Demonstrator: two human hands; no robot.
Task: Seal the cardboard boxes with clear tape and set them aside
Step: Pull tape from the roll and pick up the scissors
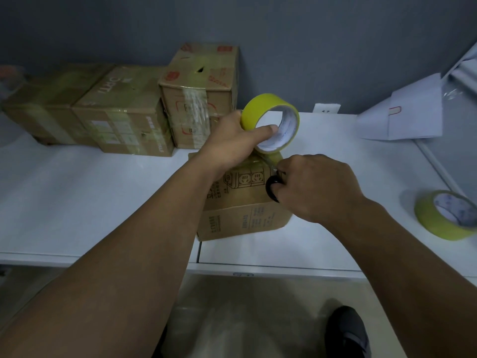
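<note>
A small cardboard box [240, 218] with printed drawings sits near the front edge of the white table [90, 197]. My left hand [232, 143] grips a yellowish roll of clear tape [273, 117] above the box's far side, thumb inside the core. A strip of tape runs down from the roll to the box top. My right hand [315, 187] holds black-handled scissors [273, 187] at that strip; the blades are mostly hidden by my fingers.
Three taped cardboard boxes stand at the back left: a tall one [204, 81] and two lower ones [124, 112] [44, 109]. A second tape roll [444, 215] lies at the right. White papers [402, 117] lie at the back right. A shoe [346, 332] shows on the floor.
</note>
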